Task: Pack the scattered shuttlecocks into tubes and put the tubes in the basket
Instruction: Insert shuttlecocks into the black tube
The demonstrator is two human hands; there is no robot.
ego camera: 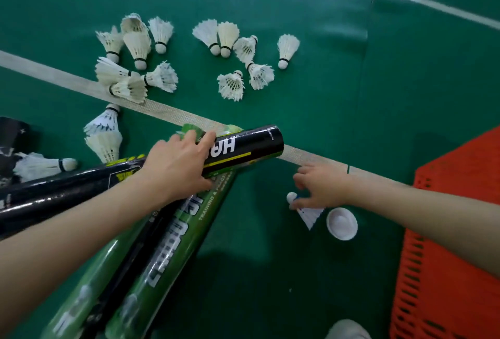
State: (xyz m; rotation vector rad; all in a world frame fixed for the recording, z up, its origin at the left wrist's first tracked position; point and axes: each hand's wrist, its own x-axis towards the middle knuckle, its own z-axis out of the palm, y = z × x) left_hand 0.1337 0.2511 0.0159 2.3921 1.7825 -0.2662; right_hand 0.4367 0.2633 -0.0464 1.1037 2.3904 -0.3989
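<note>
Your left grip (178, 165) is wrapped round the black tube (243, 149), which lies across two green tubes (167, 244). Your right grip (322, 190) pinches a shuttlecock (309, 213) on the floor (270, 257), just beside a white cap (342, 223). Orange basket (446, 230) sits right, loose shuttlecocks (232, 85) far off.

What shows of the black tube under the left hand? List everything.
The black tube is a glossy cylinder with white block lettering, a yellow stripe and small white print near its far end. It lies slanted across two green tubes, that end over the white court line. The left hand grips it, fingers curled over the top. Whether the end is capped cannot be told.
</note>
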